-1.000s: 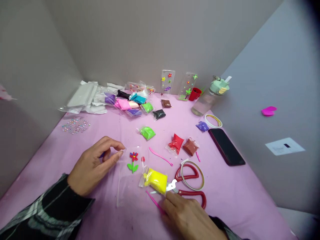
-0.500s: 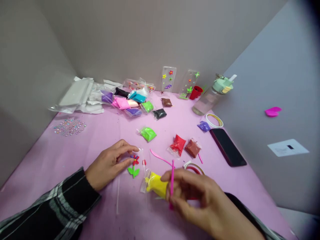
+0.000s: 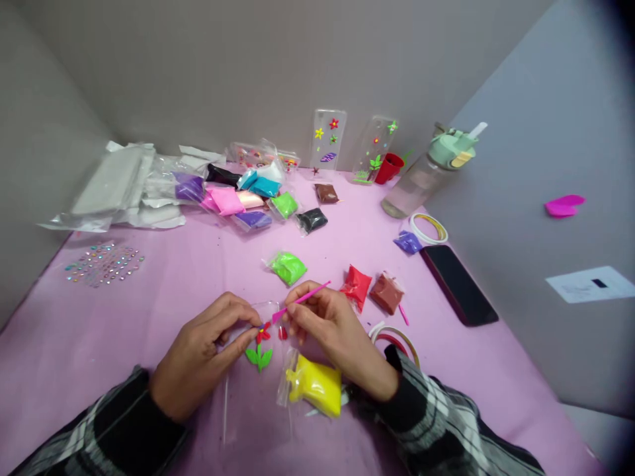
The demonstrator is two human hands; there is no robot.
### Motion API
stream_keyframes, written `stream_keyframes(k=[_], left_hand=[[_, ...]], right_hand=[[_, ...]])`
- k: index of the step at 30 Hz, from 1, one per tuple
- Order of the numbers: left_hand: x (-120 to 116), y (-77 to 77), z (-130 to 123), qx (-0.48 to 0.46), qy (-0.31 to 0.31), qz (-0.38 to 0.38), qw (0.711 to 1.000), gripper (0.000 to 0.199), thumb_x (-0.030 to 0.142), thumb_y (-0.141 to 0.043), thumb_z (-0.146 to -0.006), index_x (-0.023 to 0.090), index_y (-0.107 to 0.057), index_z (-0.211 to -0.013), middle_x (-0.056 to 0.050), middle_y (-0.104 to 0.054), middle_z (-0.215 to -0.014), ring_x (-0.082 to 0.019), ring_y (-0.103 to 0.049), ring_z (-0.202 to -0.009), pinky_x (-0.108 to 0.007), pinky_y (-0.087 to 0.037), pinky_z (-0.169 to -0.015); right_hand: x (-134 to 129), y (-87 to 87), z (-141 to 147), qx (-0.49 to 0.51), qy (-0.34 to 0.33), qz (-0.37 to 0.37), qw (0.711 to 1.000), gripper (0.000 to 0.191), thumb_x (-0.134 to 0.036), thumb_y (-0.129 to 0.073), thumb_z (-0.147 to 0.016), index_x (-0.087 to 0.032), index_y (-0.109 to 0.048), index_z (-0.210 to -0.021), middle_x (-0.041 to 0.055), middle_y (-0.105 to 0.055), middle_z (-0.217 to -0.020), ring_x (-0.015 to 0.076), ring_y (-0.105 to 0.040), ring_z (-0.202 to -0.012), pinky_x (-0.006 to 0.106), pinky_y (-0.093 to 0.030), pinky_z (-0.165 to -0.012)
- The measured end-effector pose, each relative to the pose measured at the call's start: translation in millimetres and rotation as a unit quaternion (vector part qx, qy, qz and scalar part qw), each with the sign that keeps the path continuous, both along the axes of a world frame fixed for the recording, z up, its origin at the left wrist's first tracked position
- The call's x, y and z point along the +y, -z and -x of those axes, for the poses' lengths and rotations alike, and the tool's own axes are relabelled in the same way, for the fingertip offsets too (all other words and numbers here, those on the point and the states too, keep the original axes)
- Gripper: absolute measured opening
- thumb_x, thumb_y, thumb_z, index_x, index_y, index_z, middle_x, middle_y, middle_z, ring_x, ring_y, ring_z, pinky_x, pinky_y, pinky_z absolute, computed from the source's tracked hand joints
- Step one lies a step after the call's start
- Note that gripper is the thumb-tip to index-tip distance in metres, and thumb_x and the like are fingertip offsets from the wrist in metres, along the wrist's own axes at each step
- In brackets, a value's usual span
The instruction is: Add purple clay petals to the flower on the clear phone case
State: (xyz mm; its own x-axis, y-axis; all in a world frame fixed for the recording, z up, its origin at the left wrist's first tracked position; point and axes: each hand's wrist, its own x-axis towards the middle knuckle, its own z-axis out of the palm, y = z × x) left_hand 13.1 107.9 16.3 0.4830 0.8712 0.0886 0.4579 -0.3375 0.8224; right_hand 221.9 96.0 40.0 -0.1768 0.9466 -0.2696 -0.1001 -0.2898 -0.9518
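Note:
A clear phone case (image 3: 225,410) lies on the table before me, bearing a clay flower (image 3: 263,333) with red petals, a bit of blue and green leaves. My left hand (image 3: 211,344) has thumb and forefinger pinched at the flower's blue petal. Between the fingers of my right hand (image 3: 330,327) is a pink clay modelling tool (image 3: 310,293), tilted, its flat tip close to the red petals. A small red clay piece (image 3: 282,332) sits right of the flower. An opened packet of yellow clay (image 3: 317,385) lies below my right hand.
Around my hands lie green (image 3: 288,268), red (image 3: 356,287) and brown (image 3: 387,293) clay packets, tape rolls (image 3: 397,340) and a phone (image 3: 460,285). Farther back are more packets (image 3: 225,200), two decorated clear cases (image 3: 327,142), a red cup (image 3: 389,168) and a bottle (image 3: 411,185). Rhinestones (image 3: 104,263) lie left.
My right hand has moved left and forward, bringing the pink tool from upright to slanted beside the flower. The left thumb and forefinger have closed together at the petals.

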Motion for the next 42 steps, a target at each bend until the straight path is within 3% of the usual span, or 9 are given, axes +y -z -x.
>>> stream_keyframes(k=[10,23,27,31,37,42], left_hand=[[1,-3.6,0,0.008,0.020,-0.008,1.000,0.008,0.030,-0.055,-0.096,0.027,-0.062,-0.096,-0.001,-0.062,-0.094,-0.017,-0.059,-0.074,-0.025,-0.047,-0.061],[0,1.4,1,0.040,0.014,-0.006,0.999,0.011,0.032,-0.056,-0.096,0.026,-0.061,-0.104,-0.002,-0.062,-0.101,-0.016,-0.058,-0.072,-0.027,-0.050,-0.062],[0,2.6,1,0.051,0.009,-0.025,0.998,0.020,0.035,-0.054,-0.097,0.029,-0.063,-0.114,-0.003,-0.062,-0.110,-0.020,-0.062,-0.086,-0.030,-0.053,-0.073],[0,3.6,0,0.051,0.017,-0.025,0.998,0.017,0.032,-0.053,-0.097,0.028,-0.067,-0.106,-0.003,-0.062,-0.108,-0.021,-0.064,-0.096,-0.030,-0.054,-0.082],[1,1.8,-1,0.050,0.019,-0.025,0.998,0.015,0.028,-0.053,-0.096,0.027,-0.066,-0.103,-0.004,-0.062,-0.109,-0.019,-0.065,-0.091,-0.030,-0.056,-0.081],[-1,-3.5,0,0.053,0.025,-0.020,0.998,0.014,0.027,-0.053,-0.095,0.026,-0.065,-0.101,-0.006,-0.063,-0.111,-0.022,-0.065,-0.096,-0.033,-0.056,-0.084]], right_hand=[[3,12.6,3,-0.009,-0.020,0.062,0.998,0.008,-0.024,-0.062,-0.088,-0.017,-0.062,-0.084,-0.0040,-0.058,-0.061,0.0049,-0.040,-0.044,0.018,-0.029,-0.044],[2,16.4,5,-0.020,-0.028,0.056,0.998,0.010,-0.027,-0.062,-0.090,-0.017,-0.062,-0.086,-0.0034,-0.057,-0.063,0.0070,-0.045,-0.051,0.018,-0.030,-0.045],[3,14.7,4,-0.025,-0.034,0.056,0.998,0.011,-0.027,-0.062,-0.090,-0.017,-0.062,-0.086,-0.0040,-0.056,-0.062,0.0063,-0.042,-0.048,0.018,-0.029,-0.045],[2,14.9,4,-0.027,-0.036,0.056,0.997,0.011,-0.027,-0.061,-0.091,-0.017,-0.062,-0.086,-0.0041,-0.057,-0.062,0.0060,-0.042,-0.048,0.018,-0.030,-0.045],[2,18.3,4,-0.028,-0.033,0.045,0.998,0.010,-0.026,-0.061,-0.090,-0.017,-0.063,-0.085,-0.0033,-0.058,-0.064,0.0081,-0.048,-0.055,0.018,-0.033,-0.049],[3,16.4,4,-0.034,-0.031,0.050,0.998,0.011,-0.027,-0.061,-0.091,-0.017,-0.063,-0.086,-0.0036,-0.057,-0.063,0.0076,-0.045,-0.052,0.018,-0.032,-0.048]])
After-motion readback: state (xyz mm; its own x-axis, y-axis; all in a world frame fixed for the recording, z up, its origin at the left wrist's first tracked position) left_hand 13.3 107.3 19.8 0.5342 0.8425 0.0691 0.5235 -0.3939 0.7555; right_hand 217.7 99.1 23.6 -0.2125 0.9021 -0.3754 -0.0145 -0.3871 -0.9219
